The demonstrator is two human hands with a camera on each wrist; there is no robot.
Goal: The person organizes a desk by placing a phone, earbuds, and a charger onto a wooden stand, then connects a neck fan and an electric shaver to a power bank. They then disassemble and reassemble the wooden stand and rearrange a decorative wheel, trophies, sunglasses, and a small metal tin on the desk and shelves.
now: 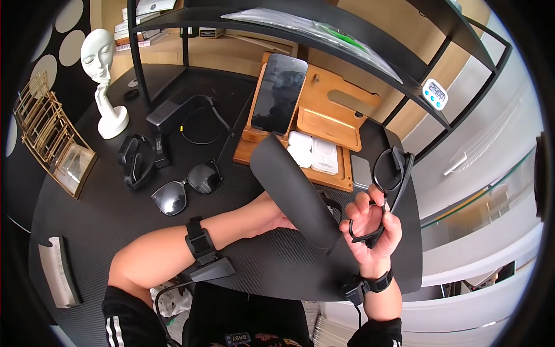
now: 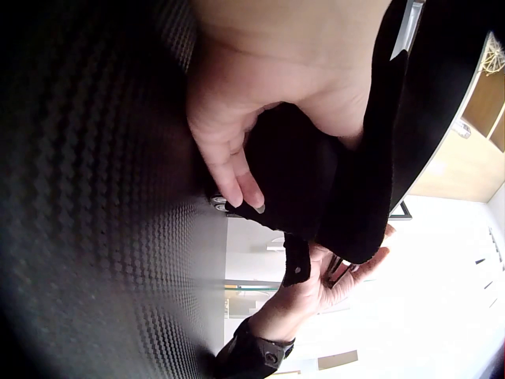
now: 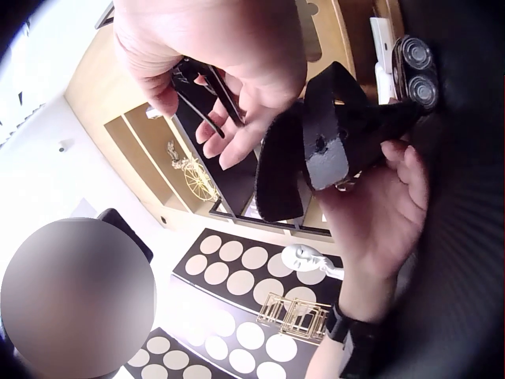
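A long black case [image 1: 295, 194] is held up over the desk, its flap standing open in the right wrist view. My left hand [image 1: 267, 218] grips it from below and behind, partly hidden by it; in the left wrist view the fingers of that hand [image 2: 276, 87] bend round its edge. My right hand [image 1: 376, 234] pinches black-framed glasses [image 1: 388, 172] just right of the case, one lens upward and the other among the fingers. In the right wrist view, dark temples [image 3: 203, 114] show below that hand [image 3: 229, 55]. Glasses and case look apart.
Sunglasses [image 1: 203, 176] lie left of the case on the black desk [image 1: 277, 272], near other black eyewear [image 1: 137, 165] and a cable. Behind are a wooden stand [image 1: 329, 115] with a phone [image 1: 280, 92], a white figure [image 1: 110, 118], a wire rack [image 1: 52, 130] and a metal shelf.
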